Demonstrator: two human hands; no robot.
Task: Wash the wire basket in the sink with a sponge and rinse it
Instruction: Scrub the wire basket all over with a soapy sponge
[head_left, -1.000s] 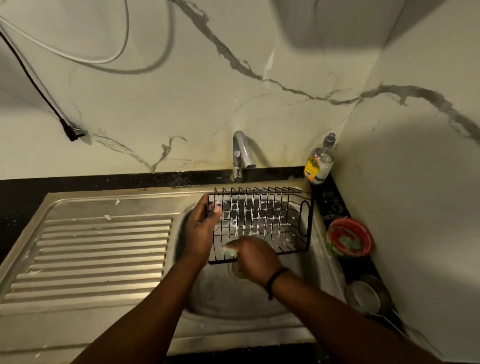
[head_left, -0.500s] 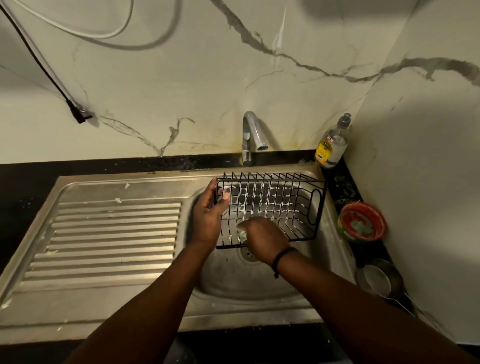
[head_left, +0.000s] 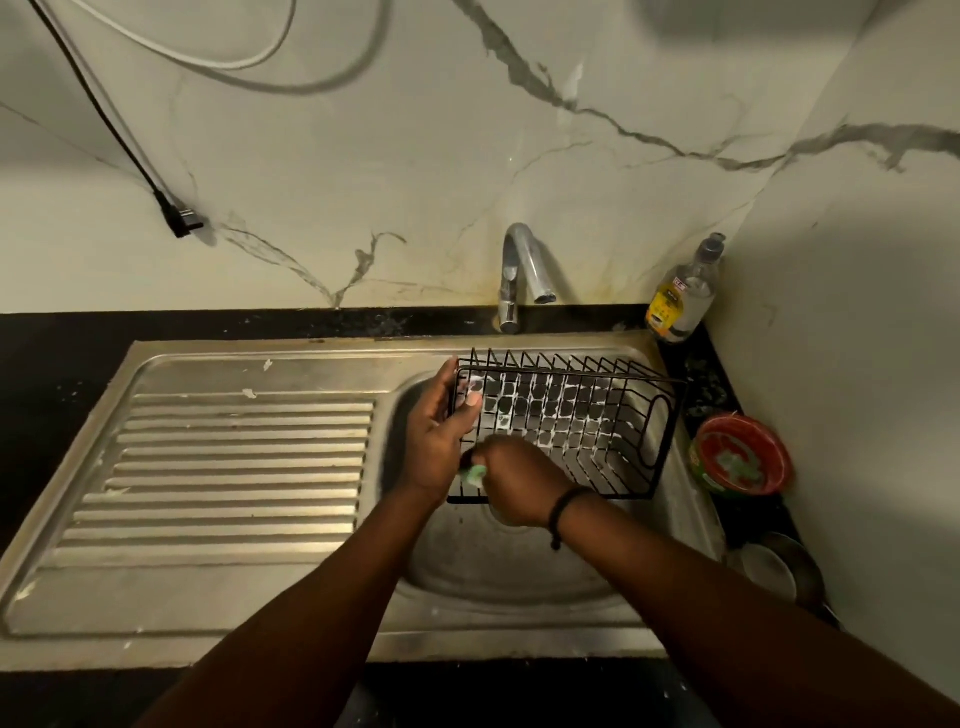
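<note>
A black wire basket (head_left: 597, 415) with soap foam on its wires stands tilted over the steel sink bowl (head_left: 498, 566). My left hand (head_left: 436, 431) grips the basket's left end, thumb inside the rim. My right hand (head_left: 514, 483) holds a green sponge (head_left: 474, 474) against the basket's front left corner; only the sponge's tip shows past my fingers. The tap (head_left: 519, 275) stands behind the basket with no water running.
A ribbed steel drainboard (head_left: 234, 467) lies left of the bowl. A dish soap bottle (head_left: 683, 291) stands in the back right corner. A red bowl (head_left: 743, 454) and a steel cup (head_left: 779, 569) sit on the black counter at the right. Cables hang on the marble wall.
My right hand with the sponge has slid left along the basket's front edge toward my left hand. The left hand keeps its grip on the basket.
</note>
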